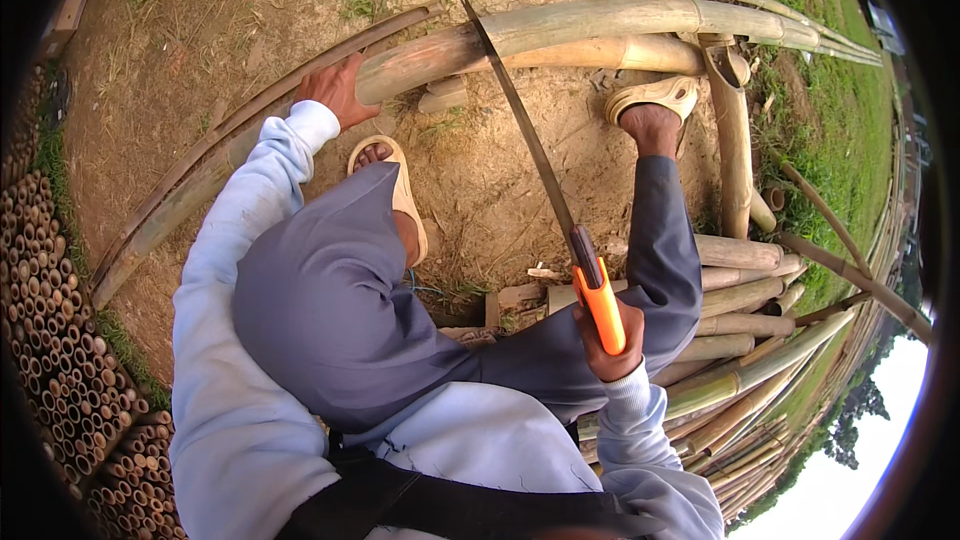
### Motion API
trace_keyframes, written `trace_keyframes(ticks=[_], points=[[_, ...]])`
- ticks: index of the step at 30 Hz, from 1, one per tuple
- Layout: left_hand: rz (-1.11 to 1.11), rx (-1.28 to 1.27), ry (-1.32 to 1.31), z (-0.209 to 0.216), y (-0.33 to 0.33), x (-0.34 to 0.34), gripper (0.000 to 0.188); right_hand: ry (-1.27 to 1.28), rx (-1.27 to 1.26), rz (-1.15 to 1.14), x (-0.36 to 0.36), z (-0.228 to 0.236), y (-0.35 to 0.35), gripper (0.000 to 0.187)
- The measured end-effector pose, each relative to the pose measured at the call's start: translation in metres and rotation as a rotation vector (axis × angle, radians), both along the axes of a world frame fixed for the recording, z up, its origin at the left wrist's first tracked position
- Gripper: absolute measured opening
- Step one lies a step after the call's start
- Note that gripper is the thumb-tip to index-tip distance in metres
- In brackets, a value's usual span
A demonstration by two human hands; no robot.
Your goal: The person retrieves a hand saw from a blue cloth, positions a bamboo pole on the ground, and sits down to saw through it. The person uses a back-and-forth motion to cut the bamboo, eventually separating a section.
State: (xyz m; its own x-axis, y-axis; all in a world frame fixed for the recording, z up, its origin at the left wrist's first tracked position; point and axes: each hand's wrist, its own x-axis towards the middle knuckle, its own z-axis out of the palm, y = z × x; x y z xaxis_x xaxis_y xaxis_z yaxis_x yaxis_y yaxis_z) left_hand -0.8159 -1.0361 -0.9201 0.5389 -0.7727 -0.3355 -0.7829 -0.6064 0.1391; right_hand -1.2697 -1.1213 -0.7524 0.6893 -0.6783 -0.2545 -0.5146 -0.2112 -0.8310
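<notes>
My right hand [622,342] is closed round the orange handle of a handsaw [530,135]. The dark, narrow blade slants up and to the left, and its upper part crosses a long bamboo pole [590,22]; whether the teeth touch the pole cannot be made out. My left hand [338,92] is wrapped over the same pole, left of the blade, its fingertips partly hidden behind the bamboo. Along the pole's far left side lies a split bamboo strip [240,115]. Under the pole rests another, paler bamboo length [620,53].
A short upright bamboo post [730,140] stands right of my sandalled foot [652,100]. Cut bamboo lengths [735,290] are piled beside my right leg. Stacked bamboo tubes [45,280] fill the far left, cut ends outward. Bare soil [480,200] lies between my feet, with grass [830,110] to the right.
</notes>
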Motion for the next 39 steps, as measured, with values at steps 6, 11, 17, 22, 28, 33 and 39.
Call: trace_keyframes(ticks=[6,11,17,22,28,33,39], points=[[0.034,0.004,-0.002,0.009,-0.001,-0.003,0.088,-0.28,0.011,0.005,0.116,-0.094,-0.061,0.019],[-0.004,0.028,0.041,0.015,-0.005,0.002,0.088,-0.124,0.027,-0.038,0.062,-0.062,-0.027,0.015],[-0.01,-0.023,0.026,0.001,0.0,0.0,0.084,-0.018,0.031,-0.021,0.014,-0.003,-0.004,0.013],[0.034,-0.012,0.038,0.011,-0.001,-0.003,0.088,-0.297,-0.016,0.012,0.112,-0.104,-0.059,0.023],[-0.023,0.032,0.045,0.012,-0.003,0.003,0.089,0.014,0.056,-0.06,0.01,-0.03,-0.009,0.014],[-0.008,-0.058,0.013,0.001,0.001,0.004,0.087,-0.017,0.034,0.001,0.025,-0.022,-0.02,0.016],[-0.014,0.016,-0.01,0.008,0.0,0.0,0.093,-0.243,0.154,0.029,0.096,-0.105,-0.069,0.018]])
